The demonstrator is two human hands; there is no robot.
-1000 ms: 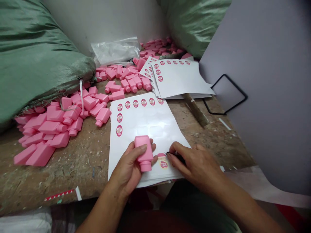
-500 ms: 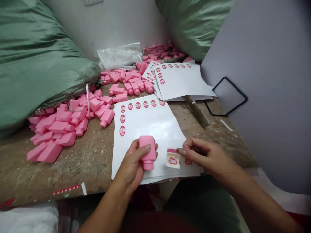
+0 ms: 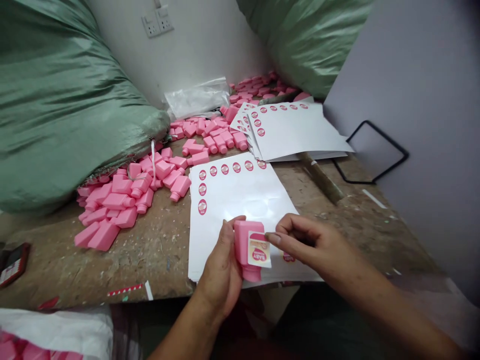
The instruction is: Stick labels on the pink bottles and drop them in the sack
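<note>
The right hand's fingertips [image 3: 272, 238] are bunched together at the upper right edge of a printed oval label [image 3: 258, 249]. Whether they pinch the label or only press it cannot be determined from this view. The label lies against the broad face of a pink plastic bottle [image 3: 243, 240], slightly askew, with the bottle's neck pointing down toward the person. The left hand [image 3: 221, 270] cradles the bottle, its fingers [image 3: 237, 219] curled firmly around the body, just above the lower part of a sheet of labels [image 3: 232, 200].

Caution: a label set askew may sit crooked on the bottle's face. Cause: slight rotation of the bottle in the left hand, or a fingertip dragging across the label. Caution: a label gripped only by its edge may crease or fold onto itself if the fingertips slip.

The sheet rests on a worn wooden workbench [image 3: 161, 265], with one more oval label [image 3: 288, 256] near its lower right side. A loose heap of pink bottles [image 3: 123, 200] lies to the left, and a further stack of label sheets [image 3: 296, 130] lies ahead. Bottles touching the sheet's edge could shift it. Green woven sacks [image 3: 56, 100] bank against the wall.
</note>
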